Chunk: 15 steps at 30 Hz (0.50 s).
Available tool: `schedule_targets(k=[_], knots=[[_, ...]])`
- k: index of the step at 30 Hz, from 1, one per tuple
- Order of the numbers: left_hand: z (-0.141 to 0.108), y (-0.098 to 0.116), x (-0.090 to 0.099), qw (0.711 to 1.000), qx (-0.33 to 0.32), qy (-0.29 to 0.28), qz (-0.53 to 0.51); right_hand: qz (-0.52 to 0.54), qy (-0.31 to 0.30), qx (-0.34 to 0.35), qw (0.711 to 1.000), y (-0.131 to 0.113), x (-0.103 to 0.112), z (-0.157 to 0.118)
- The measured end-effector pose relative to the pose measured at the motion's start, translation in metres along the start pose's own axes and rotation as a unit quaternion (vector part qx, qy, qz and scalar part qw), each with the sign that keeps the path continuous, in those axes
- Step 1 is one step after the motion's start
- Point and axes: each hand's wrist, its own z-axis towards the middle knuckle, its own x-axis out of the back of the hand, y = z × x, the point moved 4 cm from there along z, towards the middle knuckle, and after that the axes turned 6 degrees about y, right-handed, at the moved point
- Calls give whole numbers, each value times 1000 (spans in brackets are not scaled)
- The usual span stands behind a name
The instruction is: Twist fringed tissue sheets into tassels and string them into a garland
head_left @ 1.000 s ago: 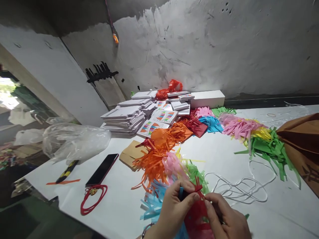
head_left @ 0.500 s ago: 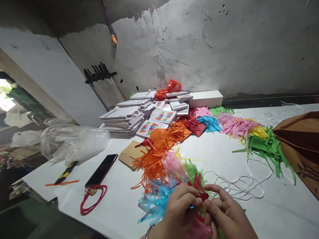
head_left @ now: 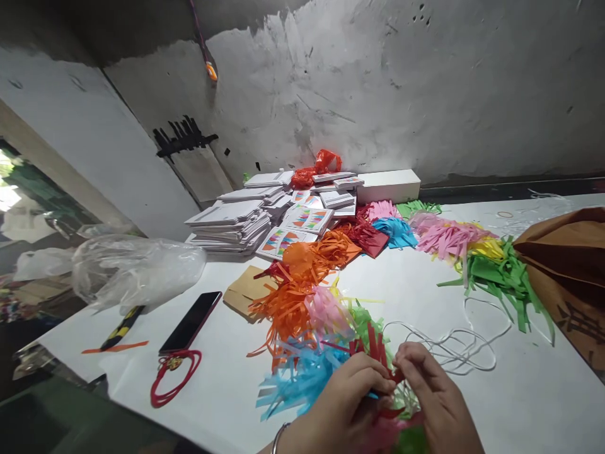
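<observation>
Near the table's front edge, my left hand [head_left: 362, 397] pinches a fringed strip of red tissue paper [head_left: 375, 347], its cut ends pointing up. Close on its right, my right hand [head_left: 432, 388] has thumb and forefinger pressed together on the same red paper. Light blue fringed paper [head_left: 302, 372] lies beside my left wrist, which wears a metal bangle [head_left: 280, 435]. Pink paper [head_left: 385, 432] and green paper [head_left: 413, 439] show below and between the hands. Behind them run pink, green and orange fringes [head_left: 286, 309]. A loose white string [head_left: 456, 353] lies to the right.
On the left are a phone [head_left: 191, 321], a red cord [head_left: 177, 381], a cutter [head_left: 123, 328] and a plastic bag [head_left: 142, 268]. Stacked white packets [head_left: 231, 224] and a white box [head_left: 390, 185] stand by the wall. A brown bag [head_left: 567, 271] is at right.
My right hand has moved up slightly, and its raised forefinger has closed down against the thumb at the red paper. My left hand keeps its pinch, shifted slightly right.
</observation>
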Motion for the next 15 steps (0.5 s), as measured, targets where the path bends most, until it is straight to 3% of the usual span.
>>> schedule_targets(k=[5, 12, 15], knots=[[4, -4, -3, 996, 59, -2, -70, 153, 35, -50, 986, 2, 4, 0], [7, -5, -2, 996, 57, 23, -59, 78, 81, -88, 990, 10, 17, 8], [6, -7, -2, 995, 55, 41, -70, 60, 58, -103, 991, 9, 13, 3]])
